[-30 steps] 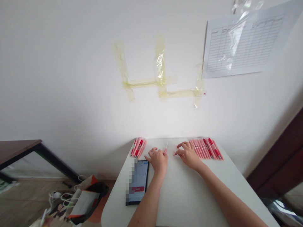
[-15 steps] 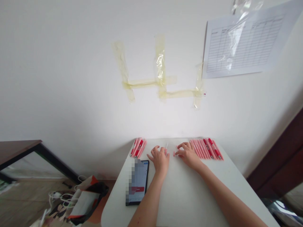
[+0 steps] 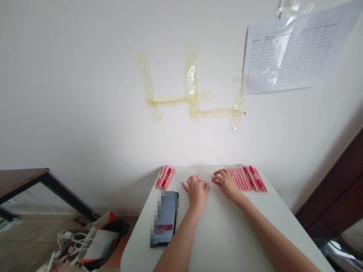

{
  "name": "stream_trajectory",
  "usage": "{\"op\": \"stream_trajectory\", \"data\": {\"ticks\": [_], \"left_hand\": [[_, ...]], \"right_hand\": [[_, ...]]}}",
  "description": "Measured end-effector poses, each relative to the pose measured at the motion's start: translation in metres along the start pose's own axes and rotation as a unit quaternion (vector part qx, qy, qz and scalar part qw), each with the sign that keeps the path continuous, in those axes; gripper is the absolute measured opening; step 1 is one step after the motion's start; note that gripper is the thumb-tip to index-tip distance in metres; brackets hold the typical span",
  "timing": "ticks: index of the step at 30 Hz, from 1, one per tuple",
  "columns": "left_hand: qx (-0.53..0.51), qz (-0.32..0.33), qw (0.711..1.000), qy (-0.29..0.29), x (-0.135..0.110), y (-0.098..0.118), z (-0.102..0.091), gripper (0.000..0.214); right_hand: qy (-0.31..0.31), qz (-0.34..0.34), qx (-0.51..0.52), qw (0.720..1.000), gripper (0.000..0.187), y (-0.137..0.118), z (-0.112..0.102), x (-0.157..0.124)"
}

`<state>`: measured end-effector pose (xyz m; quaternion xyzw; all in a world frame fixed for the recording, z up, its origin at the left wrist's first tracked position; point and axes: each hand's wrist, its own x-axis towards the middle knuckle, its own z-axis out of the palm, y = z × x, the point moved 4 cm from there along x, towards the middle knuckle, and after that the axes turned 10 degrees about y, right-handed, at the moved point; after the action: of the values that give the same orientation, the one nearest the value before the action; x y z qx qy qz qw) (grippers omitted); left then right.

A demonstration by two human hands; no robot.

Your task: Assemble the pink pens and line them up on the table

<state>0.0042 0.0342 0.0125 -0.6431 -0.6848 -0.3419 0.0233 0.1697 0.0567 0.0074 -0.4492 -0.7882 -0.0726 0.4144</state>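
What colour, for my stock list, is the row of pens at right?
The row of pens is mostly pink, partly red (head view).

Room: workspace, home or office, cannot tell
Wall [image 3: 85, 94]: white, ruled paper sheet [image 3: 312, 53] taped up
Table [image 3: 227, 234]: white, far edge against wall
Floor [image 3: 25, 241]: bag [image 3: 100, 243], white cables [image 3: 65, 234]

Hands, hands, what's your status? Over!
Left hand at slim whitish rod, grip unclear. Right hand beside row of slender pink and red pens. Flat black-edged phone left of both hands, not between them.
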Motion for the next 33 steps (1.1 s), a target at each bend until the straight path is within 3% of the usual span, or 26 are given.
{"op": "stream_trajectory", "data": {"ticks": [8, 20, 33], "left_hand": [[0.006, 0.015, 1.0, 0.012, -0.001, 0.003, 0.002, 0.012], [-0.07, 0.008, 0.996, 0.053, -0.003, 0.005, -0.008, 0.007], [-0.081, 0.014, 0.996, 0.02, -0.003, 0.007, -0.008, 0.007]], "right_hand": [[0.005, 0.028, -0.022, 0.999, 0.016, 0.008, -0.008, 0.003], [0.001, 0.028, -0.018, 0.999, 0.016, 0.007, -0.008, 0.003], [-0.008, 0.024, -0.019, 0.999, 0.016, 0.006, -0.007, 0.002]]}}
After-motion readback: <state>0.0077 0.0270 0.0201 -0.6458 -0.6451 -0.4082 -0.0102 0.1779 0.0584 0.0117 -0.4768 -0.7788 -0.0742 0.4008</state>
